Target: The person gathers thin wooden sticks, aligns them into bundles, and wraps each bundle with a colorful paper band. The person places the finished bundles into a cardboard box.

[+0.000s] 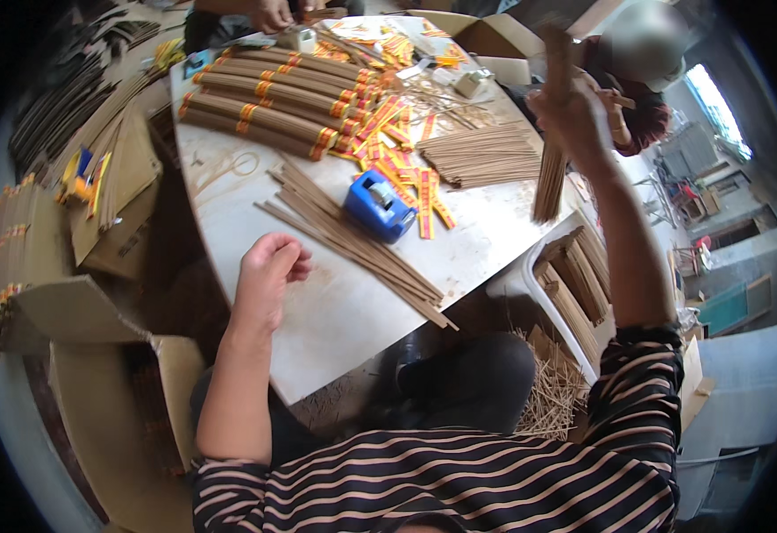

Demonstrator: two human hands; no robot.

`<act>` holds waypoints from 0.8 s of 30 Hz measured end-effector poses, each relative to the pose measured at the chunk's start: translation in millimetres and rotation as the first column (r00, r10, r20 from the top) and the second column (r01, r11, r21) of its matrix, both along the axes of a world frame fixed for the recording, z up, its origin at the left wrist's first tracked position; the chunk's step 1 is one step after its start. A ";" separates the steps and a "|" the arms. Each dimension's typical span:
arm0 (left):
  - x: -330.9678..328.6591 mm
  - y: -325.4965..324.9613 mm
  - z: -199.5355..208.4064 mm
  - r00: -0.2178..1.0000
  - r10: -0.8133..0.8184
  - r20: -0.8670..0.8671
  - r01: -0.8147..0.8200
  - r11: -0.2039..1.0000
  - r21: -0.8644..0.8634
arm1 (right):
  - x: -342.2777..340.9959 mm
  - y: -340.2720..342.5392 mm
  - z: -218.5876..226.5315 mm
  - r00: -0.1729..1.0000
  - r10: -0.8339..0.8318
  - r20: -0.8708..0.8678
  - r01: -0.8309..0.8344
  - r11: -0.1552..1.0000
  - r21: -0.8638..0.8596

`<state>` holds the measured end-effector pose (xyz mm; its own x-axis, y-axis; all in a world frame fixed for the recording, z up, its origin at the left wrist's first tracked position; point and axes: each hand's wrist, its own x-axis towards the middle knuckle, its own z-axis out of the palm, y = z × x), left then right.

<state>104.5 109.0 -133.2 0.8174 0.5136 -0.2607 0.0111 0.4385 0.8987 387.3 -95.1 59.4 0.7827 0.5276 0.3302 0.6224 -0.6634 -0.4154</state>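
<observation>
My right hand [575,120] is raised past the table's right edge, wrapped round an upright bundle of brown incense sticks [548,182]. Over the near left of the white table [317,355], my left hand [271,271] is loosely closed, with nothing visible in it. Just beyond it lie loose incense sticks [344,235], set diagonally beside a blue tape dispenser [380,206]. Red and yellow paper labels [397,147] are scattered behind the dispenser. To their right lies a flat pile of incense sticks [482,155]. Banded incense bundles [269,98] are stacked at the far left.
A white bin [575,338] of sticks stands below the table's right edge, with stick scraps [553,382] beside it. Open cardboard boxes [113,391] are at my left. One person [642,71] sits at the far right; another person's hands [273,13] show at the far edge.
</observation>
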 end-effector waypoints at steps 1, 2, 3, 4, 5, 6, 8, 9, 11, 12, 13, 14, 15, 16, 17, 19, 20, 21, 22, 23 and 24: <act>0.1 0.5 0.4 1.000 -0.012 0.012 0.012 1.000 0.008 | -12.5 -2.1 11.2 0.960 0.229 -0.161 -0.183 0.949 0.257; 0.9 1.3 2.3 0.999 -0.025 0.024 0.025 1.000 0.017 | -24.0 -4.2 19.9 0.846 0.471 -0.252 -0.293 0.803 0.518; -0.1 1.8 6.4 0.998 -0.040 0.058 0.037 0.998 0.048 | -43.6 -2.0 26.7 0.799 0.526 -0.291 -0.299 0.768 0.566; -3.0 0.8 13.7 0.989 -0.058 0.133 0.047 0.995 0.088 | -69.7 4.9 31.7 0.747 0.581 -0.323 -0.303 0.730 0.613; -5.7 -2.8 24.0 0.971 -0.123 0.205 0.094 0.985 0.146 | -93.5 10.0 33.0 0.695 0.630 -0.346 -0.303 0.693 0.655; -6.5 -7.6 35.6 0.941 -0.197 0.275 0.142 0.967 0.210 | -111.7 13.1 28.3 0.666 0.681 -0.303 -0.342 0.640 0.688; -13.5 -22.1 56.6 0.879 -0.316 0.357 0.126 0.876 0.466 | -147.2 22.6 16.9 0.684 0.661 -0.310 -0.355 0.672 0.650; -17.0 -31.1 67.4 0.861 -0.352 0.367 0.084 0.811 0.579 | -161.3 27.1 10.7 0.696 0.667 -0.267 -0.379 0.656 0.653; -23.3 -48.9 81.8 0.852 -0.399 0.339 0.013 0.664 0.748 | -184.7 34.5 -2.3 0.667 0.708 -0.233 -0.357 0.577 0.734; -24.2 -56.4 84.2 0.863 -0.381 0.331 0.004 0.661 0.750 | -189.1 34.7 -3.2 0.654 0.724 -0.222 -0.424 0.593 0.685; -23.8 -63.2 84.8 0.892 -0.319 0.321 -0.063 0.614 0.787 | -198.2 37.1 -6.1 0.605 0.750 -0.266 -0.357 0.554 0.752; -22.5 -67.9 83.7 0.915 -0.250 0.316 -0.130 0.560 0.818 | -207.9 40.7 -9.8 0.548 0.780 -0.302 -0.286 0.514 0.808; -17.5 -69.8 72.2 0.916 -0.207 0.343 -0.152 0.611 0.777 | -212.0 42.0 -18.3 0.554 0.774 -0.308 -0.282 0.522 0.805; -11.7 -71.7 67.2 0.914 -0.152 0.377 -0.209 0.622 0.755 | -214.9 43.4 -29.0 0.559 0.768 -0.312 -0.280 0.529 0.801; -7.7 -72.4 59.9 0.919 -0.181 0.350 -0.139 0.681 0.719 | -219.0 43.1 -36.0 0.588 0.738 -0.332 -0.264 0.563 0.783; -6.6 -72.3 54.4 0.921 -0.235 0.311 -0.034 0.745 0.666 | -222.1 44.4 -41.9 0.626 0.677 -0.386 -0.240 0.639 0.731; -8.1 -71.9 53.2 0.919 -0.257 0.298 -0.002 0.755 0.655 | -224.3 44.6 -44.5 0.597 0.680 -0.426 -0.175 0.629 0.758; -9.2 -71.4 52.5 0.917 -0.277 0.286 0.031 0.765 0.643 | -227.4 43.9 -41.0 0.595 0.703 -0.390 -0.208 0.603 0.770; -12.2 -70.8 53.9 0.897 -0.296 0.329 0.016 0.765 0.644 | -231.0 43.1 -36.1 0.584 0.727 -0.360 -0.239 0.578 0.780; -13.5 -69.7 58.8 0.875 -0.312 0.370 0.000 0.765 0.644 | -229.3 41.1 -32.8 0.597 0.727 -0.338 -0.313 0.600 0.736; -12.9 -69.4 61.4 0.851 -0.328 0.411 -0.017 0.764 0.645 | -235.4 43.1 -31.7 0.572 0.744 -0.346 -0.241 0.555 0.796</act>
<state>91.6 39.5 -71.8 0.8239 0.2691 0.4988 -0.4699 -0.1676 0.8667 152.0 -52.0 27.7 0.5791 0.7526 0.3135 0.1901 0.2493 -0.9496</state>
